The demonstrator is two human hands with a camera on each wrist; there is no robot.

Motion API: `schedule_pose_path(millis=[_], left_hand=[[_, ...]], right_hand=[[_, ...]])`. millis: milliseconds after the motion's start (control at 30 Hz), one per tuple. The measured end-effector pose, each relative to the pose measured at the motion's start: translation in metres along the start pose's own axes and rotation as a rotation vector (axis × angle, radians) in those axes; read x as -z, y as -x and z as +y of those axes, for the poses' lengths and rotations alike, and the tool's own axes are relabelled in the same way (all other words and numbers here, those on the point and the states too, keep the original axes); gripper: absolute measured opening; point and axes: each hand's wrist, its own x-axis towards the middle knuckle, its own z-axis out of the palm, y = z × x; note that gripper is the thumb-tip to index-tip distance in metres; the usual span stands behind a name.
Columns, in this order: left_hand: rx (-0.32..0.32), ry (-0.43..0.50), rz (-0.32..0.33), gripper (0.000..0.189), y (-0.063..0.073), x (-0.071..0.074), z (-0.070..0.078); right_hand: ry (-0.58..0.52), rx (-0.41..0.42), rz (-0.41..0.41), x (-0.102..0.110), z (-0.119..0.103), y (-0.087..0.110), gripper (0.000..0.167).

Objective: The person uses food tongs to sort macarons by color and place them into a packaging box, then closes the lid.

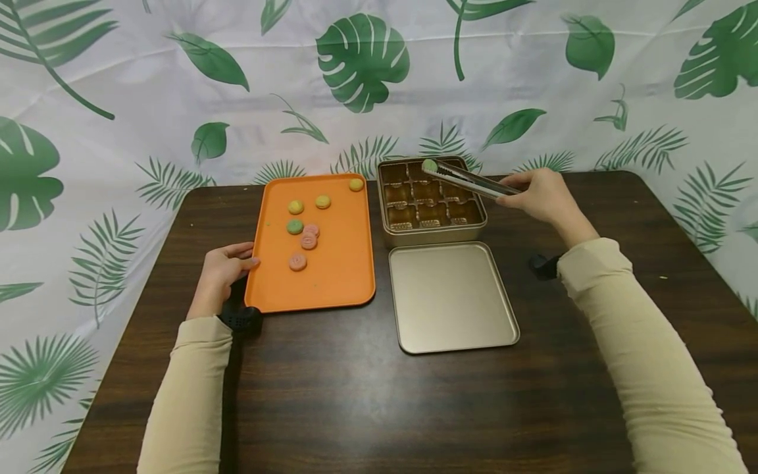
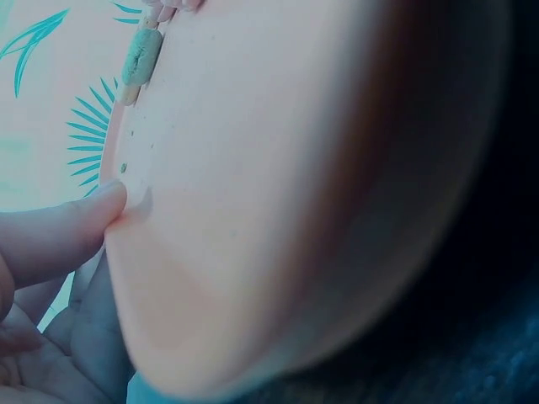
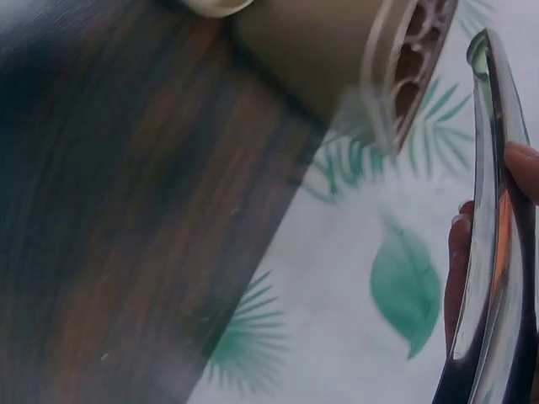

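Over dark wood (image 1: 331,388), the right hand (image 1: 541,192) grips shiny tongs (image 1: 476,184), the left hand (image 1: 218,271) an orange tray (image 1: 340,266).

We're at a tabletop recording corner: a creased white sheet printed with green leaves (image 1: 266,85) hangs behind and along both sides of a dark brown wood-grain table (image 1: 331,395), with a small black wrist-worn camera (image 1: 241,320) showing; home or studio, I can't tell.
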Motion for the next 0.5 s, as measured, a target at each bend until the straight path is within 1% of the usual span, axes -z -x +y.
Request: schedule_pose_path(millis=[167, 333, 500], left_hand=[[0.003, -0.004, 0.004, 0.052, -0.001, 0.000, -0.001], [0.011, -0.006, -0.001, 0.052, -0.001, 0.000, 0.000], [0.013, 0.013, -0.007, 0.051, 0.001, -0.001, 0.001]], right_hand=[[0.015, -0.033, 0.001, 0.001, 0.018, 0.006, 0.054], [0.028, -0.023, 0.006, 0.002, 0.031, 0.010, 0.055], [0.039, -0.018, 0.012, 0.003, 0.037, 0.012, 0.055]])
